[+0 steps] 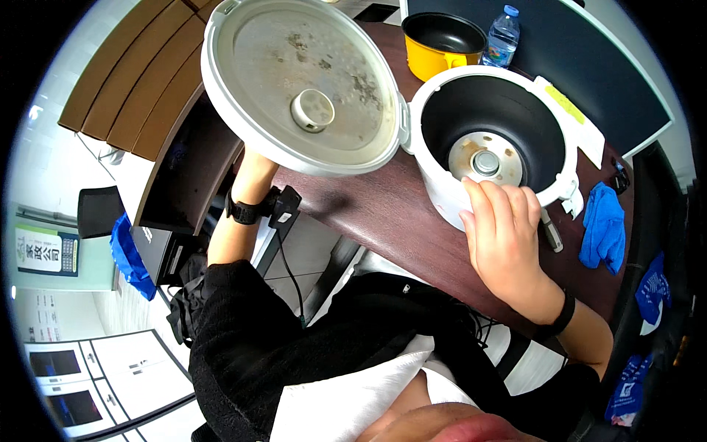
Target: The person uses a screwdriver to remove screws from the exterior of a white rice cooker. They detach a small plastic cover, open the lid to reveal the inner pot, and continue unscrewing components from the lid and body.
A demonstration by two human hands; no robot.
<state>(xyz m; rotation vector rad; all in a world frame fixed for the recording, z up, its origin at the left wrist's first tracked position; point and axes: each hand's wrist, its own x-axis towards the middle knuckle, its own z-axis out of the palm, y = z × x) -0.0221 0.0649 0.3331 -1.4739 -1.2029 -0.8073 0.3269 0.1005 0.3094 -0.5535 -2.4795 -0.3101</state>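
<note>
A white rice cooker stands on the brown table with its lid swung open to the left. Dark stains and a round vent piece show on the lid's inner side. Inside the black cavity lies a stained metal heating plate with a round knob in its centre. The fingers of my right hand are hooked over the cooker's near rim. My left hand reaches up behind the lid, which hides its fingers; whether it grips the lid cannot be seen.
Behind the cooker are a yellow pot with a black interior and a water bottle. To the right lie a blue cloth, a grey-handled tool and a small black object. A dark partition borders the table.
</note>
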